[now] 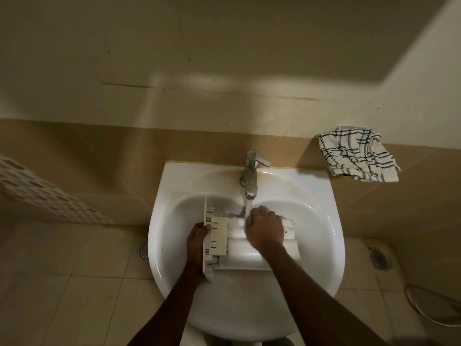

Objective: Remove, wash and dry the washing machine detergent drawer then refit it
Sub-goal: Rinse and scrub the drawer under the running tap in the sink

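Over sink [174, 176], head view: drawer [239, 255] is out of the machine, wash under way.
Drawer lies across the basin under the running tap [249, 176]. Left hand [197, 242] grips its front-panel end. Right hand [265, 227] is curled on top, blurred; cannot tell what it grasps, if anything. Left to do, I judge: drying, probably with the cloth [356, 156], then refit.

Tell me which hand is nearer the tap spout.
Right. The right hand is over the detergent drawer, just below the tap spout; the left hand grips the drawer's end, further left and lower.
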